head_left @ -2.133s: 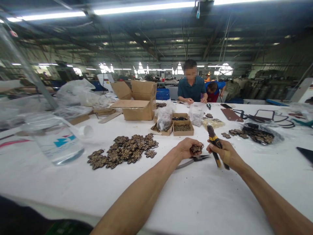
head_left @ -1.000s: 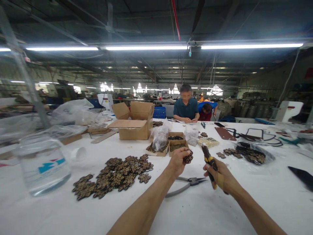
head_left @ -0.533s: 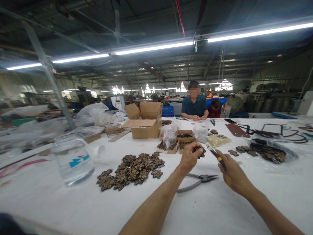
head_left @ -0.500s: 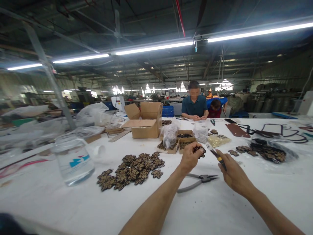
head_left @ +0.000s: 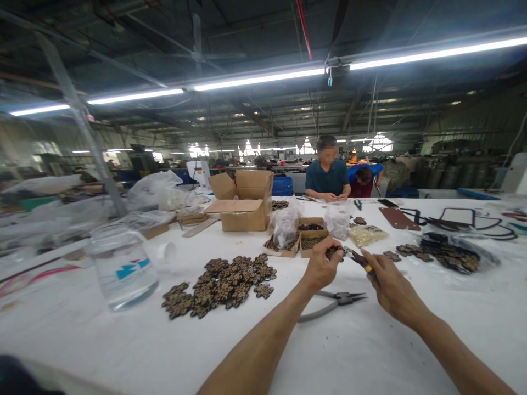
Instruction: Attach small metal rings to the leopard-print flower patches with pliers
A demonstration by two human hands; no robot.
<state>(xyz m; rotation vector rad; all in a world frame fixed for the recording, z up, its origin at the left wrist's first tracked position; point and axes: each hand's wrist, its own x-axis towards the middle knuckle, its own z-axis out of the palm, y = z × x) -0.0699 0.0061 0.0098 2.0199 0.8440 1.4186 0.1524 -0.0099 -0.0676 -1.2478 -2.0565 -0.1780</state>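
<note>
My left hand (head_left: 321, 267) pinches a small flower-shaped piece (head_left: 335, 253), brown-patterned with a dark edge, between thumb and fingers. Closed round pliers (head_left: 358, 258) with a yellow and black handle is my right hand (head_left: 390, 282). Their metal tip points left and meets the edge of the flower-shaped piece, though the exact contact is too small to make out. Below both hands, a second pair of pliers (head_left: 342, 299) with grey handles and slim, pointed jaws lies on the white table (head_left: 329, 362). A pile of similar flower-shaped pieces (head_left: 230, 282) lies to the left.
Small boxes of tiny parts (head_left: 312, 241) stand beyond my left hand, by a cardboard box (head_left: 245, 216). A clear water jug (head_left: 123, 271) stands left. A yellowish bag (head_left: 368, 236) and more flower-shaped pieces (head_left: 461, 258) are right. Across the table sits a person (head_left: 327, 175).
The pliers in my right hand have moved slightly left and turned, so their tip now meets the flower-shaped piece. My left hand still holds that piece, tilted a little.
</note>
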